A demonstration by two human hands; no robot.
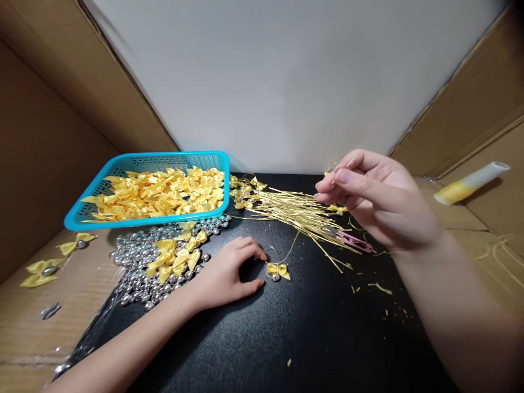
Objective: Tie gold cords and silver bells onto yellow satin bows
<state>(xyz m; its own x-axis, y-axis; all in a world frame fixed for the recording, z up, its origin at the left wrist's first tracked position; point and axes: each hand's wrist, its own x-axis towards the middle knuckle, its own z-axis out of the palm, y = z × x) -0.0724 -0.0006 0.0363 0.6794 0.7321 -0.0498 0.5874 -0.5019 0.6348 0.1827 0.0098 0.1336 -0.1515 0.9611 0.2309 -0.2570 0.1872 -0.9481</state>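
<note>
My left hand point(233, 270) rests on the black tabletop with thumb and forefinger apart. Just beyond its fingertips lies a yellow ribbon bow point(279, 271) with a small silver bead at its lower edge. A thin cord point(292, 246) loops from that bow and trails up to the right. Raised over the right side of the table, my right hand point(376, 199) has its thumb pressed toward the fingers in a pinch. Whatever sits in that pinch is too small to name.
A blue basket point(227, 183) full of yellow bows stands back left. Silver beads point(139, 273) and several bows point(176, 256) lie before it. A bundle of gold cords point(292, 210) partly covers a pink tool point(355, 241). A yellow-white tube point(470, 183) is far right; cardboard walls enclose the sides.
</note>
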